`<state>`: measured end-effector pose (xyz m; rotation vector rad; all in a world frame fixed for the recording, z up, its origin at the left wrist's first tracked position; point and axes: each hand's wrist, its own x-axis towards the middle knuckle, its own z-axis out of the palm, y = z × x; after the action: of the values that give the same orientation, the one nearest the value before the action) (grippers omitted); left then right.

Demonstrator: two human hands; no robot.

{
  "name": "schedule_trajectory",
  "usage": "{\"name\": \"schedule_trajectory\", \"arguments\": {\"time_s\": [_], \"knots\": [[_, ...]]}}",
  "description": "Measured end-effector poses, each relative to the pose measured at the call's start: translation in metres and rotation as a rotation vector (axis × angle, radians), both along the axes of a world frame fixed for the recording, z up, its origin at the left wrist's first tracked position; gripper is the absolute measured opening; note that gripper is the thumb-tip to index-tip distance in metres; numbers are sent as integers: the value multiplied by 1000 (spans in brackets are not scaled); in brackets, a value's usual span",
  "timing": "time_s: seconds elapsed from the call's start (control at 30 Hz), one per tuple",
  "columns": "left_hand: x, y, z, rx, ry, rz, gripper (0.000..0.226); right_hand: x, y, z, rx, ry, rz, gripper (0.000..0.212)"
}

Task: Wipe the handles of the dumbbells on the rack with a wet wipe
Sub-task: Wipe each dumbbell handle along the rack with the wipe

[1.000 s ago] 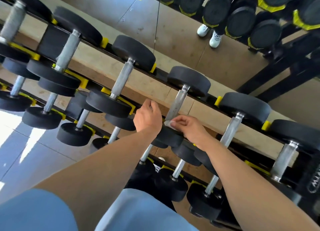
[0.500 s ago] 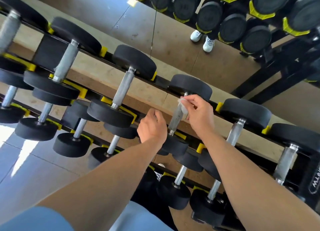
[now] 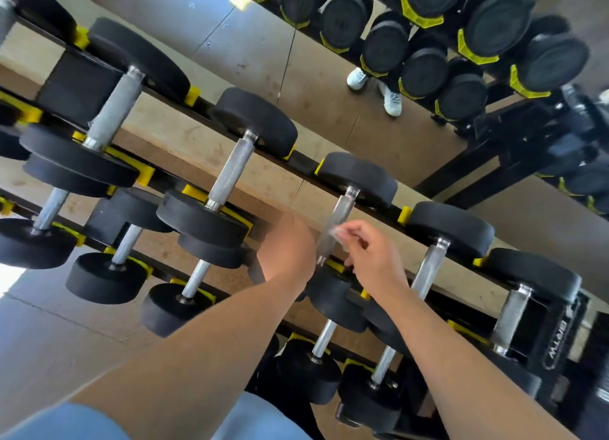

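1. knurled steel is what your right hand [image 3: 375,258] works on: the handle [image 3: 339,215] of the dumbbell in the middle of the rack's [image 3: 382,217] upper row, running from a black head [image 3: 357,179] at the far rail down to a near head hidden behind your wrists.
2. your right fingers [image 3: 357,233] are curled and pinch a small crumpled wet wipe [image 3: 334,235], pale and blurred, pressed against the lower half of that handle.
3. your left hand [image 3: 286,245] sits just beside the handle on its left, seen from the back, fingers folded under; motion blur hides what, if anything, they grip, so you cannot tell.
4. both your bare forearms reach up from the bottom edge, over light blue cloth [image 3: 66,423] at the lower left.
5. the rack holds its dumbbells in tilted rows with yellow saddles [image 3: 197,192] under the heads; the neighbouring dumbbell [image 3: 227,172] on the left and another dumbbell [image 3: 431,261] on the right lie parallel, untouched by either hand.
6. lower rows of smaller dumbbells show beneath your arms.
7. a mirror [image 3: 329,77] behind the rack reflects black dumbbell heads with yellow trim and a pair of white shoes [image 3: 375,88] on a brown floor.
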<state>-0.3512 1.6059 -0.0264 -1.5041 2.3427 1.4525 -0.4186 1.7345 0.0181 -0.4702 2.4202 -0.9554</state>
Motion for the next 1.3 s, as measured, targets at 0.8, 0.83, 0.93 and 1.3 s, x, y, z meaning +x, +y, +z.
{"name": "schedule_trajectory", "arguments": {"time_s": [0.8, 0.83, 0.93, 1.3], "knots": [[-1, 6, -12, -11, 84, 87, 28, -73, -21, -14, 386, 380, 537, 27], [-1, 6, -12, -12, 86, 94, 28, -72, -21, -14, 374, 388, 525, 26], [-2, 6, -9, -11, 87, 96, 27, -63, -20, -15, 384, 411, 479, 26], [-1, 6, -10, -18, 97, 88, 28, -25, 19, -23, 439, 239, 521, 16]]}}
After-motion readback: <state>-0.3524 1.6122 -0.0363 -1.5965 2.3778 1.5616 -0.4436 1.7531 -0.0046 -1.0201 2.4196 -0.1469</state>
